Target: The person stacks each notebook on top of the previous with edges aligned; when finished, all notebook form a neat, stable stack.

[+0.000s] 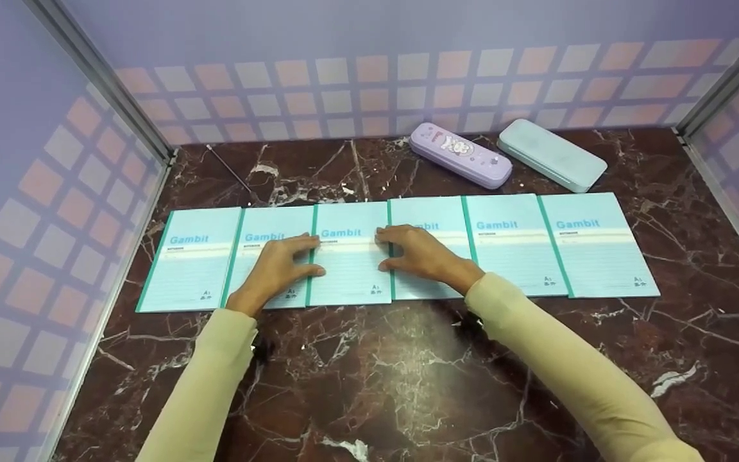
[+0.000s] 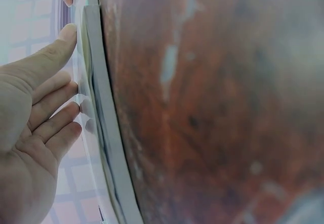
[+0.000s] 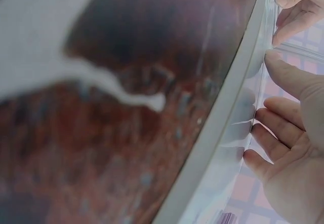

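Observation:
Several pale blue notebooks with green spines lie side by side in a row. My left hand (image 1: 280, 264) is over the second notebook (image 1: 260, 221) from the left, its fingertips and thumb reaching the left edge of the third notebook (image 1: 350, 269). Across from it, my right hand (image 1: 424, 252) is over the fourth notebook (image 1: 430, 208), with fingertips at the third one's right edge. In the wrist views, the left fingers (image 2: 61, 110) and right fingers (image 3: 276, 130) are loosely extended, fingertips at the cover surface. Neither hand grips anything.
Behind the row lie a purple pencil case (image 1: 462, 157) and a mint green case (image 1: 552, 154). A thin dark stick, perhaps a pencil (image 1: 228, 168), lies at the back left. Patterned panels (image 1: 369, 77) enclose the dark marbled table (image 1: 382, 372) at the back and sides.

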### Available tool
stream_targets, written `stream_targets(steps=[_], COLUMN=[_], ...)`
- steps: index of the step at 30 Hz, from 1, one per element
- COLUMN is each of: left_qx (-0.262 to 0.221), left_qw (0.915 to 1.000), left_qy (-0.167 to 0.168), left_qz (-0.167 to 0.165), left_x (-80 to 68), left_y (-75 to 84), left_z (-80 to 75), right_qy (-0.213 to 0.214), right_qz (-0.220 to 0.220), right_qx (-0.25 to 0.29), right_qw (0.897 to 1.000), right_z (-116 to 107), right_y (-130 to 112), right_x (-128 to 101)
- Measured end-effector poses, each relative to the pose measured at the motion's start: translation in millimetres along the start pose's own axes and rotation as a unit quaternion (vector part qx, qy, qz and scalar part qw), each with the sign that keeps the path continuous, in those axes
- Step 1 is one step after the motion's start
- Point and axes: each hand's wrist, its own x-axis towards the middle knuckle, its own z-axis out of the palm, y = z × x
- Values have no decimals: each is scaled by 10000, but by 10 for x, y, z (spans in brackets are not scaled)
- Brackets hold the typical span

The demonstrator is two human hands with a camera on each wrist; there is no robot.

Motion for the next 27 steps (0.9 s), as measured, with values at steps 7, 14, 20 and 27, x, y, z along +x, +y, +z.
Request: stream_targets(steps=[7, 14, 20, 27], left_qx=[-61, 75, 157, 129], left_qw=[10000, 10000, 9998, 9991], left_qy=[-14, -44, -17, 65], left_qz=[47, 19, 106, 393], left_x=[-49, -90, -140, -180], left_y=[20, 39, 44, 37], left_z=[-12, -9, -6, -2], right_qy=[30, 50, 60, 56], right_qz=[-224, -291, -329, -389], right_qx=[-65, -24, -34, -104], right_qw=[9997, 9996, 9994, 9992], right_z=[2, 38, 73, 70], right_y=[-28, -48, -66, -106], right_x=[-41, -85, -127, -188])
